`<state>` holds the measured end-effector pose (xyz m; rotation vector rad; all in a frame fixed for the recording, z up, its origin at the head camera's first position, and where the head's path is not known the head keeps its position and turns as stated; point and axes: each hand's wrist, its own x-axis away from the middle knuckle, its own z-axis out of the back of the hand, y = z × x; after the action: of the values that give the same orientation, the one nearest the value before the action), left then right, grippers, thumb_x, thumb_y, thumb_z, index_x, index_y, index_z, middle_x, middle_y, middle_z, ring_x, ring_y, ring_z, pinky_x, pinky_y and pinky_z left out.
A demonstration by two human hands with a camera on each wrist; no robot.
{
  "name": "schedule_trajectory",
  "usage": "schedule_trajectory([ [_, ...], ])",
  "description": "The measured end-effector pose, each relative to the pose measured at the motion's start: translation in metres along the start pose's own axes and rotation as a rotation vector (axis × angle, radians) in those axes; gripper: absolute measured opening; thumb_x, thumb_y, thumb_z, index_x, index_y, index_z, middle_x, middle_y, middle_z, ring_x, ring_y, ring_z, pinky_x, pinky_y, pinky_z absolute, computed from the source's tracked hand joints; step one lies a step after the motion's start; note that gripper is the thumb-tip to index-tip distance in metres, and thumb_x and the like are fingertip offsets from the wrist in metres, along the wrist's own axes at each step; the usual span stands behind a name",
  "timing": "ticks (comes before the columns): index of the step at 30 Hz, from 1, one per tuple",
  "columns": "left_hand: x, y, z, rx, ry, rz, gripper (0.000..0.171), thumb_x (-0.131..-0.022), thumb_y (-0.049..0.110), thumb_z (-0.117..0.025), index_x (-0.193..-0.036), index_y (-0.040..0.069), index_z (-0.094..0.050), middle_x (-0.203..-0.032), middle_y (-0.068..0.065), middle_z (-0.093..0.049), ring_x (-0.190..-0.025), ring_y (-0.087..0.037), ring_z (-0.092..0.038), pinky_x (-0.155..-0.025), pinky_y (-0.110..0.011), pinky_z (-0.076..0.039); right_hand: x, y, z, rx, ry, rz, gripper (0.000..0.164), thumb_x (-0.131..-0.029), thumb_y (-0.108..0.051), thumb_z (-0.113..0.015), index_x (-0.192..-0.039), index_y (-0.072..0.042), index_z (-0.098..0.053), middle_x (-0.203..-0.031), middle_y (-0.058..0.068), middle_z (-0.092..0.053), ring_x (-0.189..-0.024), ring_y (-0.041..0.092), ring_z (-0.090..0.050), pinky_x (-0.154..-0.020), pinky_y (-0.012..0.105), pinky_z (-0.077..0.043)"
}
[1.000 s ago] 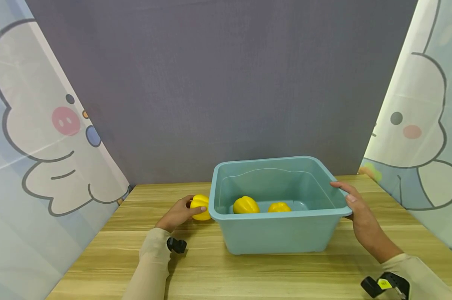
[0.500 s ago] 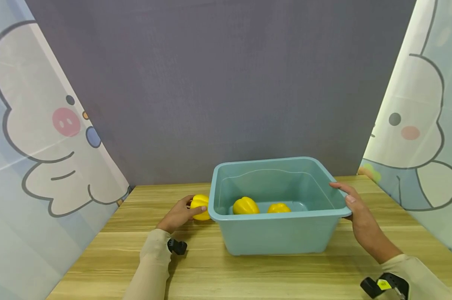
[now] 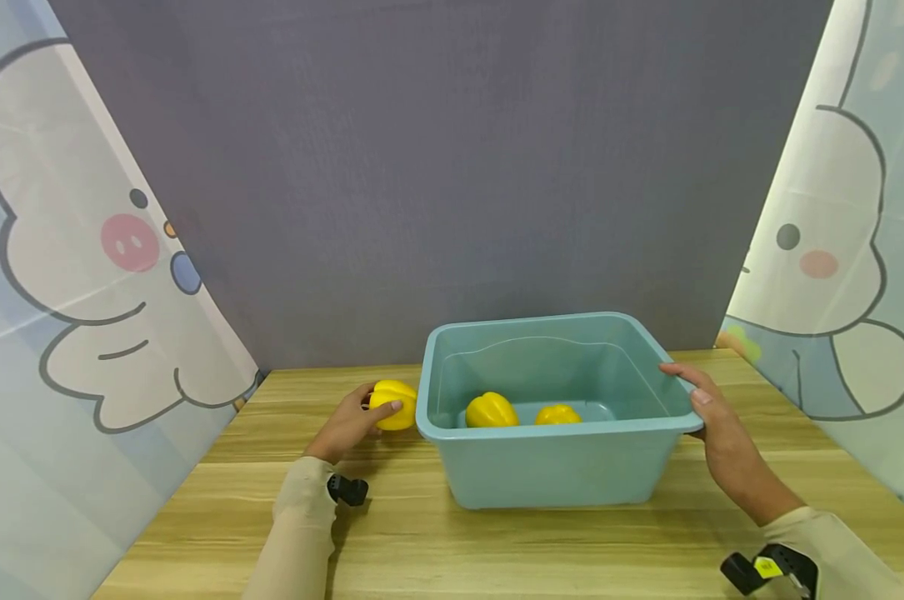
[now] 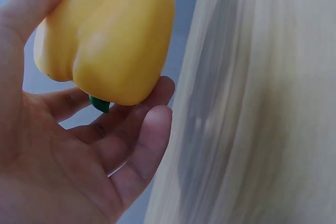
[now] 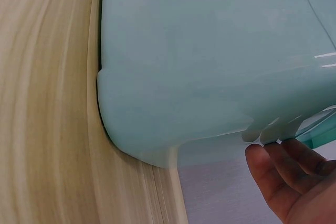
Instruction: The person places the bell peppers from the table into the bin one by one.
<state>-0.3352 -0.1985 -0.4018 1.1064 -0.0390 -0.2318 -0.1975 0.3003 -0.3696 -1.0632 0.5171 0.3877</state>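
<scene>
A yellow bell pepper (image 4: 121, 35) with a green stem is held between the thumb and fingers of my left hand (image 3: 349, 425). In the head view this pepper is just left of the tub, lifted slightly off the table. The blue-green plastic tub (image 3: 549, 471) stands on the table, and my right hand (image 3: 729, 437) grips its right rim. Fingertips (image 5: 257, 156) of that hand show under the rim in the right wrist view. Inside the tub lie two more yellow bell peppers, one at the left (image 3: 492, 410) and one nearer the middle (image 3: 558, 414), partly hidden by the front rim.
The wooden table (image 3: 422, 554) extends in front of the tub and to both sides. A dark grey panel (image 3: 452, 183) rises behind it. Cartoon-printed curtains hang at the left (image 3: 62, 250) and right (image 3: 841, 250).
My left hand has raised the bell pepper a little and moved it slightly left, away from the tub's side. The tub, the peppers inside and my right hand stay in place.
</scene>
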Motion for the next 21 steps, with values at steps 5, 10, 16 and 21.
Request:
schedule_trajectory([
  [5,0.003,0.001,0.008,0.033,0.008,-0.008,0.069,-0.093,0.047,-0.07,-0.143,0.006,-0.046,-0.127,-0.016,-0.056,-0.099,-0.025,-0.06,-0.084,-0.048,-0.055,0.0,0.0,0.0,0.001,-0.004,0.0,0.05,-0.109,-0.023,-0.014,-0.152,-0.01,-0.037,-0.145,-0.01,-0.034,-0.11,0.011,-0.047,-0.078,0.024,-0.045],
  [10,0.008,0.01,0.012,0.059,0.011,-0.003,0.061,-0.097,0.04,-0.067,-0.141,0.001,-0.047,-0.121,-0.016,-0.058,-0.093,-0.023,-0.061,-0.086,-0.054,-0.053,-0.001,0.0,0.0,-0.007,-0.008,-0.004,0.051,-0.109,-0.024,-0.014,-0.152,-0.011,-0.037,-0.145,-0.01,-0.034,-0.111,0.012,-0.047,-0.078,0.024,-0.045],
  [16,0.015,0.023,0.015,0.093,-0.001,0.01,0.059,-0.1,0.034,-0.065,-0.142,-0.002,-0.045,-0.121,-0.018,-0.057,-0.092,-0.024,-0.061,-0.087,-0.057,-0.052,-0.001,-0.001,0.0,-0.016,-0.011,-0.008,0.05,-0.109,-0.023,-0.014,-0.152,-0.011,-0.037,-0.145,-0.01,-0.033,-0.112,0.013,-0.046,-0.078,0.025,-0.044],
  [21,0.011,0.012,0.018,0.123,0.024,0.002,0.06,-0.099,0.04,-0.064,-0.142,0.002,-0.046,-0.121,-0.017,-0.058,-0.094,-0.023,-0.061,-0.088,-0.055,-0.052,-0.001,-0.001,0.001,-0.017,-0.015,-0.013,0.05,-0.109,-0.024,-0.014,-0.153,-0.011,-0.036,-0.146,-0.009,-0.033,-0.112,0.013,-0.046,-0.079,0.025,-0.044],
])
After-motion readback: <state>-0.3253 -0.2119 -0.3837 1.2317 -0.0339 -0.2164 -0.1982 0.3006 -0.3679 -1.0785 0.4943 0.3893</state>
